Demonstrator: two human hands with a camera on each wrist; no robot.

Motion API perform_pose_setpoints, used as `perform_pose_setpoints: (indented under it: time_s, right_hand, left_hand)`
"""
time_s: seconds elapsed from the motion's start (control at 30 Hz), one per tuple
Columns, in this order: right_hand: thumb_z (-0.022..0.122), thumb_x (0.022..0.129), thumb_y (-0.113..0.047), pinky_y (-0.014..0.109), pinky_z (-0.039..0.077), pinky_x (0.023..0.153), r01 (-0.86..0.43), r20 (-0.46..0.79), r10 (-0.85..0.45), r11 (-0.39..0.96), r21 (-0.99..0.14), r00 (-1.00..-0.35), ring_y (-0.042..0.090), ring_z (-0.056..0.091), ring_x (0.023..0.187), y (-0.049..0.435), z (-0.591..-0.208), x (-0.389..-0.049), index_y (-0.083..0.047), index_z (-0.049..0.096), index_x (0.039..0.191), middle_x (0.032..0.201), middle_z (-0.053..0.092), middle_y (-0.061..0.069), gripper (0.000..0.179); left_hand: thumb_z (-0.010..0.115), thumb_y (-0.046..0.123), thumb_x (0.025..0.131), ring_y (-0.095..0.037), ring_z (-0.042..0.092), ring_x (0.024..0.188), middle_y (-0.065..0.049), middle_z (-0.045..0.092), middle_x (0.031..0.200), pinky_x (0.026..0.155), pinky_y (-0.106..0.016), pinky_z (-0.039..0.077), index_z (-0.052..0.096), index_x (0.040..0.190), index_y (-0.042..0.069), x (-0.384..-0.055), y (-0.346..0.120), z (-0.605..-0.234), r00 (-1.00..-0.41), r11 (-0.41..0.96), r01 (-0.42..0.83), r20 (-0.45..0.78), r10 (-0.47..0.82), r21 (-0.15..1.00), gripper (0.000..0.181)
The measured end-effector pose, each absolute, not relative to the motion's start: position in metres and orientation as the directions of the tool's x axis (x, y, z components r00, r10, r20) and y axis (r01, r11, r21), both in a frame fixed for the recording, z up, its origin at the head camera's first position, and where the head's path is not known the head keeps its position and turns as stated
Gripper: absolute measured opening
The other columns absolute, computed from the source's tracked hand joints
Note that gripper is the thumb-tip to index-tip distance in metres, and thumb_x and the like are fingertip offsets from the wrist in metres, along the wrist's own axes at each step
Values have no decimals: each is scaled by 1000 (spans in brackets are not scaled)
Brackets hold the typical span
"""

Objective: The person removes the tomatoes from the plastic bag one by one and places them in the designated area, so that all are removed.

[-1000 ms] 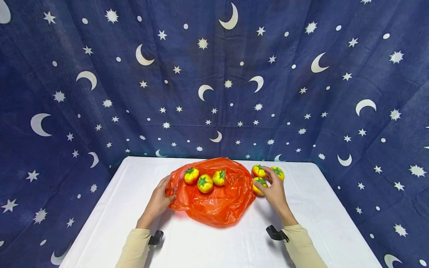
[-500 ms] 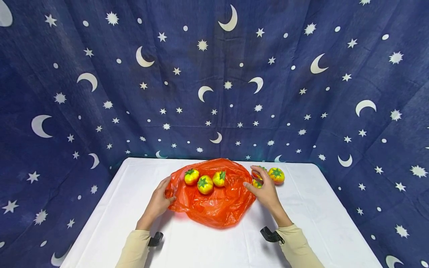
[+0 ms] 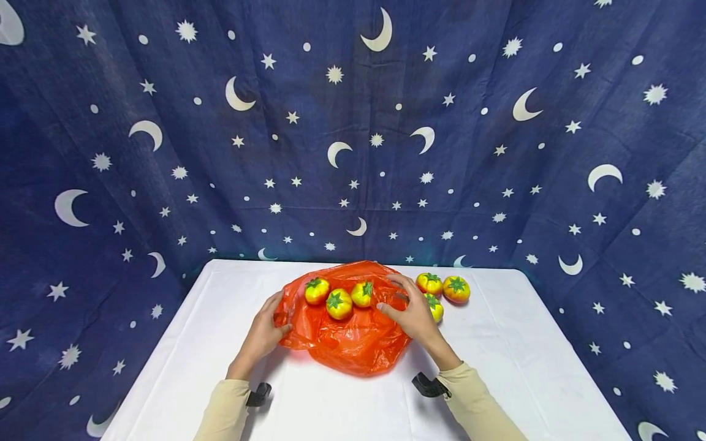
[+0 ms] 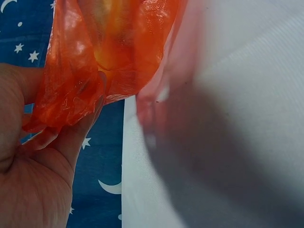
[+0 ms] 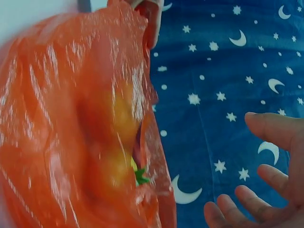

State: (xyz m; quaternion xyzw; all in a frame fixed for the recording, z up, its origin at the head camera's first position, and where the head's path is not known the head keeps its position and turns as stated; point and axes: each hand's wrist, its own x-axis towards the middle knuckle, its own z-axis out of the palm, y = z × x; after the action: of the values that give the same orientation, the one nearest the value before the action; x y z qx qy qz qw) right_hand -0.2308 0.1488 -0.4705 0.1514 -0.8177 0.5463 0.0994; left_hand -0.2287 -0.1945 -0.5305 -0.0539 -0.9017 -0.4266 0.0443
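A crinkled red plastic bag (image 3: 353,352) lies on the table with its mouth spread. Three yellow-red tomatoes with green leafy tops show in the mouth: one at left (image 3: 317,291), a nearer one (image 3: 339,304) and one at right (image 3: 361,294). My left hand (image 3: 261,334) grips the bag's left edge; in the left wrist view, the film (image 4: 71,71) bunches between thumb and fingers. Over the bag's right side, my right hand (image 3: 415,317) has its fingers spread and loosely bent. The right wrist view shows that hand (image 5: 270,194) apart from the film, holding nothing.
Right of the bag stand three more tomatoes: a back one (image 3: 429,283), an outer one (image 3: 456,290) and a near one (image 3: 436,309) partly behind my right hand. The white-covered table (image 3: 524,361) ends against a blue curtain (image 3: 353,153) with moons and stars.
My right hand has moved left from beside the right-hand tomatoes to over the bag's right side, uncovering those tomatoes. My left hand keeps its hold on the bag.
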Motion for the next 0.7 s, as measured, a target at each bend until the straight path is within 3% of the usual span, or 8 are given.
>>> perform_pose_setpoints:
  time_s: [0.4, 0.7]
  right_hand:
    - [80, 79, -19, 57, 45, 106, -298, 240, -192, 386, -873, -952, 39, 51, 130, 111, -482, -237, -15, 54, 136, 140, 54, 8, 63]
    - [80, 80, -21, 56, 44, 108, -234, 151, -229, 397, -888, -962, 38, 48, 132, 84, -496, -247, -18, 53, 137, 142, 51, 15, 63]
  left_hand:
    - [74, -4, 79, -44, 34, 143, -19, 34, 155, 116, -58, 28, 32, 153, 5, -230, -195, -532, -989, 628, 140, 134, 58, 766, 86]
    - [74, -5, 78, -44, 34, 143, -18, 35, 155, 117, -57, 28, 32, 153, 5, -232, -194, -533, -988, 620, 152, 143, 65, 770, 86]
